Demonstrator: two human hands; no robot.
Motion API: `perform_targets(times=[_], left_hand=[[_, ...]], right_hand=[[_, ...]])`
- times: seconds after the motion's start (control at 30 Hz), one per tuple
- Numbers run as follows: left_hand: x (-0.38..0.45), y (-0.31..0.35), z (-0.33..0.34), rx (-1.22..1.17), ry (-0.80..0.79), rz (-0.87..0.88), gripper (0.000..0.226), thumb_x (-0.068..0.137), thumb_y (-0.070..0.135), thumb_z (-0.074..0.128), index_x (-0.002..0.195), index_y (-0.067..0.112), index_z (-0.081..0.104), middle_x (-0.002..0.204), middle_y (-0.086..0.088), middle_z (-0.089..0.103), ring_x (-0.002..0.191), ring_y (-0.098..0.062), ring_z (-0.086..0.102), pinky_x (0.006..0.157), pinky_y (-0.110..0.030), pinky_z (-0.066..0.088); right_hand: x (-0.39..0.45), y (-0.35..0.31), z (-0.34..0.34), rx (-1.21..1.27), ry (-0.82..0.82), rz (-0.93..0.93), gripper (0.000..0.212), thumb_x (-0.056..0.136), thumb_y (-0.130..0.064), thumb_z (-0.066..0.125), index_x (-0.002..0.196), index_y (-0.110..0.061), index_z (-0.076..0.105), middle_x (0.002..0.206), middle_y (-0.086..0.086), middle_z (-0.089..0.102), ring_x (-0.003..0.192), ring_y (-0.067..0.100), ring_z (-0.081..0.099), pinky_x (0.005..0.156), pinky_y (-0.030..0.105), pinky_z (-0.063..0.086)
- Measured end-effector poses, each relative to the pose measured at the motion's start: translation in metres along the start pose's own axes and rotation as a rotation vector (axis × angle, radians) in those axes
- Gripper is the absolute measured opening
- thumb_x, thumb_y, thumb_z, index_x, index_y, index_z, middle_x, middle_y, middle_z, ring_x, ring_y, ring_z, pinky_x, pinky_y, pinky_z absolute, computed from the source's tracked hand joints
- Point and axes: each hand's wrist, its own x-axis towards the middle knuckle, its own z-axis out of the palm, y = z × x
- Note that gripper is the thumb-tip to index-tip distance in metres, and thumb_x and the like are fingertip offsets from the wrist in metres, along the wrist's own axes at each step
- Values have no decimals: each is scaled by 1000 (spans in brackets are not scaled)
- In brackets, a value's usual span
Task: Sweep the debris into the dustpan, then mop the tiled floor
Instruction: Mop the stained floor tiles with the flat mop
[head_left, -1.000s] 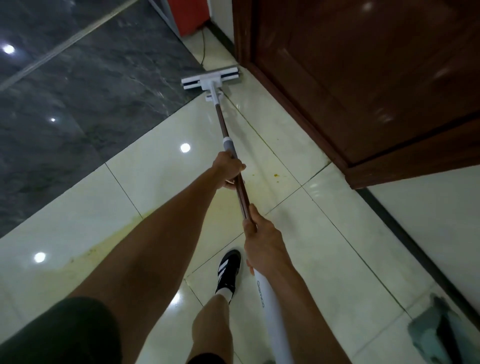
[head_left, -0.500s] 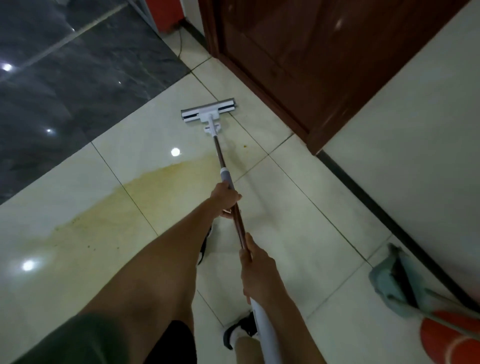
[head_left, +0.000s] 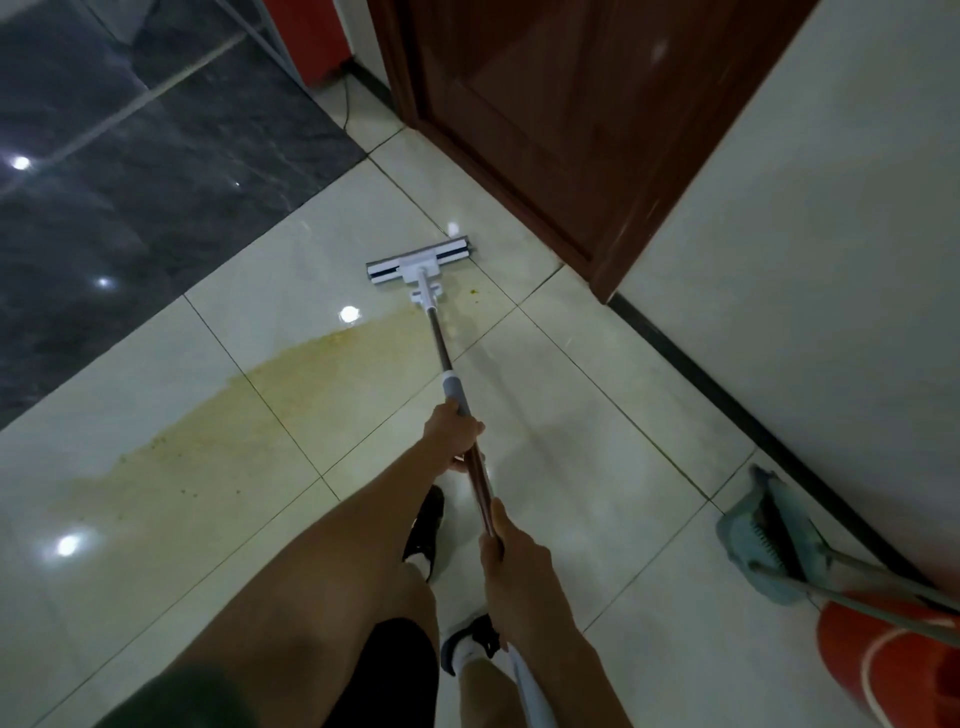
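Note:
A flat white mop head (head_left: 418, 261) lies on the pale tiled floor (head_left: 597, 426) near a wooden door. Its brown pole (head_left: 441, 343) runs back toward me. My left hand (head_left: 453, 432) grips the pole just below its grey collar. My right hand (head_left: 511, 558) grips it lower, where the brown part meets the white handle. A yellowish smear (head_left: 260, 405) spreads across the tiles to the left of the pole, with small yellow specks (head_left: 474, 292) just right of the mop head. A teal dustpan with a broom (head_left: 769, 540) lies at the right by the wall.
A brown wooden door (head_left: 561, 119) and a white wall with dark skirting (head_left: 727, 395) close off the right. Dark marble flooring (head_left: 130, 171) lies at the upper left. A red bucket (head_left: 893, 660) stands at the lower right. My two shoes (head_left: 426, 525) are under the pole.
The mop head has been drawn back from the door's far corner toward me, across the tiles. My view has shifted back, bringing the dustpan and red bucket into sight. Both hands keep their grip.

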Motion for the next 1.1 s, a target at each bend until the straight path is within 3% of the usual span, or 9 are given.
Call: perform_targets(times=[0.17, 0.23, 0.33, 0.5, 0.67, 0.77, 0.9, 1.0, 1.1], left_hand=[[34, 36, -20, -17, 19, 55, 26, 99, 17, 63, 116, 17, 43, 98, -16, 66, 70, -27, 74, 54, -40, 62], [52, 56, -33, -28, 29, 64, 27, 99, 18, 62, 117, 18, 42, 97, -14, 64, 68, -25, 72, 48, -34, 59], [89, 96, -59, -63, 36, 67, 30, 98, 18, 63, 122, 13, 46, 102, -16, 65, 78, -30, 72, 61, -45, 64], [161, 175, -117, -152, 66, 59, 31, 97, 17, 66, 123, 8, 52, 102, -20, 68, 85, -36, 73, 69, -54, 63], [221, 250, -187, -204, 93, 70, 27, 96, 16, 67, 117, 8, 52, 96, -17, 68, 81, -34, 73, 65, -51, 64], [250, 286, -218, -232, 105, 79, 26, 95, 15, 68, 115, 6, 54, 95, -17, 68, 77, -32, 73, 58, -44, 63], [278, 314, -233, -289, 117, 69, 26, 94, 14, 67, 114, 6, 53, 101, -20, 67, 83, -36, 73, 65, -52, 64], [297, 329, -248, -299, 137, 75, 26, 94, 15, 67, 115, 9, 51, 103, -20, 67, 84, -37, 73, 66, -52, 63], [319, 342, -272, -299, 163, 77, 28, 95, 14, 66, 118, 7, 52, 103, -20, 67, 83, -36, 73, 66, -51, 64]], right_hand=[[48, -23, -17, -75, 47, -84, 49, 106, -33, 37, 154, -30, 30, 110, 2, 66, 86, 12, 65, 77, 28, 56], [74, -38, -25, -53, 54, -96, 49, 105, -32, 41, 153, -31, 33, 104, -1, 67, 81, 10, 65, 72, 26, 55], [123, -74, -41, -12, 51, -98, 48, 104, -31, 44, 151, -32, 35, 100, -4, 69, 75, 6, 64, 67, 18, 50], [205, -161, -74, -37, 21, -127, 48, 106, -32, 41, 153, -31, 31, 125, 3, 66, 97, 11, 65, 79, 14, 44], [281, -258, -97, -95, 24, -157, 47, 106, -32, 40, 152, -31, 33, 123, 7, 66, 104, 20, 65, 91, 29, 52], [318, -300, -108, -84, 25, -153, 47, 105, -33, 41, 151, -34, 34, 115, 8, 69, 98, 22, 66, 88, 34, 55], [350, -326, -126, -72, -10, -146, 49, 104, -32, 44, 152, -35, 33, 95, 1, 65, 80, 13, 61, 72, 23, 49], [374, -344, -129, -68, -30, -165, 49, 104, -32, 43, 152, -35, 32, 107, 3, 69, 71, 3, 56, 63, 13, 43], [397, -368, -124, -71, -42, -190, 49, 105, -32, 42, 152, -35, 31, 116, 8, 69, 75, 7, 58, 68, 19, 48]])
